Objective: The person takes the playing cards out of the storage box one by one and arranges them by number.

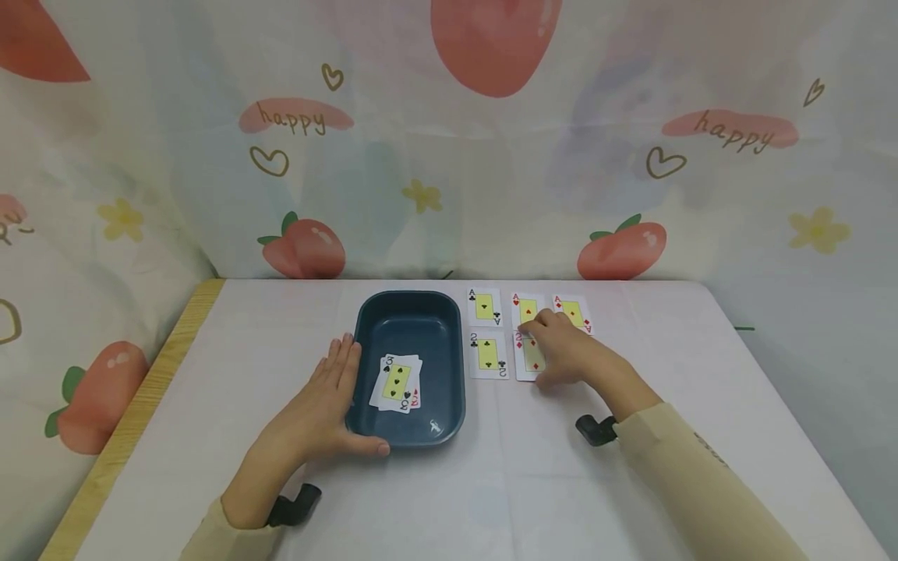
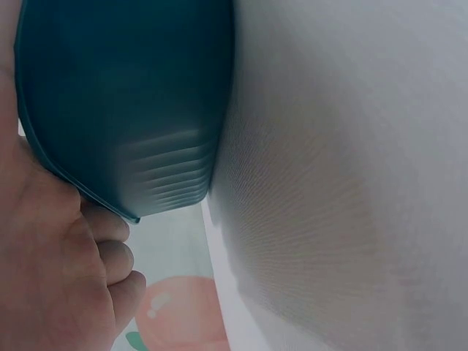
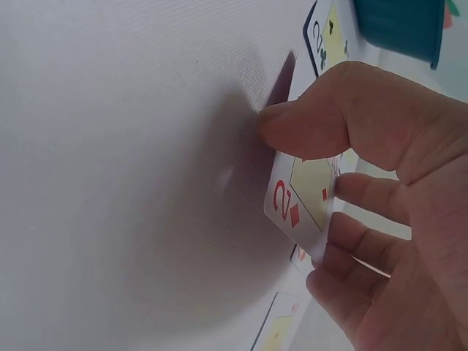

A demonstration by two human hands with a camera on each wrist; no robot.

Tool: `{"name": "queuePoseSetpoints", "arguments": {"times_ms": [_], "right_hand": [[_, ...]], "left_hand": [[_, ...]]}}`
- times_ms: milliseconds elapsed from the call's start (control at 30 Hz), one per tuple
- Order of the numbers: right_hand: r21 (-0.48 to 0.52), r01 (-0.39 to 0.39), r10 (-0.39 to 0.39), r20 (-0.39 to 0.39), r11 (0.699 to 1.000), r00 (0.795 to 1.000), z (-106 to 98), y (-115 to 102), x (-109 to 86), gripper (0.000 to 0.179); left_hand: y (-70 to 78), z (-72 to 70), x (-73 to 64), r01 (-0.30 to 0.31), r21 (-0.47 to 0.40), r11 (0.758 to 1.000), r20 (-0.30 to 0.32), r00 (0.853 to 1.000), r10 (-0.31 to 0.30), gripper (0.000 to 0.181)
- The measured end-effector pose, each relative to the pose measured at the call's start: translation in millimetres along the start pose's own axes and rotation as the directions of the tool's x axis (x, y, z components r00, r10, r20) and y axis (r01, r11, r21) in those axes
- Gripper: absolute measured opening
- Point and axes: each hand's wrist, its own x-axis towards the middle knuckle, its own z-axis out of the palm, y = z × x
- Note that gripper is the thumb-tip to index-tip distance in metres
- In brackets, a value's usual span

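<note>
My left hand [image 1: 319, 409] rests with straight fingers along the left rim of a dark blue tray [image 1: 445, 417], thumb at its front corner. Inside the tray lies a black three [image 1: 397, 383] on top of a red-marked card [image 1: 416, 396]. At the right, my right hand [image 1: 567, 351] holds a two of diamonds [image 3: 307, 190] by its edges between thumb and fingers, the card slightly tilted. To its left lies a two of clubs [image 1: 488, 354]. Behind are an ace of clubs [image 1: 484, 307], an ace of hearts [image 1: 528, 305] and an ace of diamonds [image 1: 573, 313], the last partly covered by the hand.
A white cloth [image 1: 505, 499] covers the table, with a wooden edge [image 1: 140, 405] bare along the left. A printed curtain [image 1: 449, 148] hangs directly behind the table. Black wrist pieces [image 1: 596, 430] show at both cuffs.
</note>
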Motion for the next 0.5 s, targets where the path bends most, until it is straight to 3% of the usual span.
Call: {"name": "queuePoseSetpoints", "arguments": {"times_ms": [500], "right_hand": [[0.019, -0.018, 0.017, 0.021, 1.0, 1.0, 3.8, 1.2, 3.9, 0.085]], "left_hand": [[-0.4, 0.7, -0.1, 0.015, -0.004, 1.0, 0.008, 1.0, -0.015, 0.152]]}}
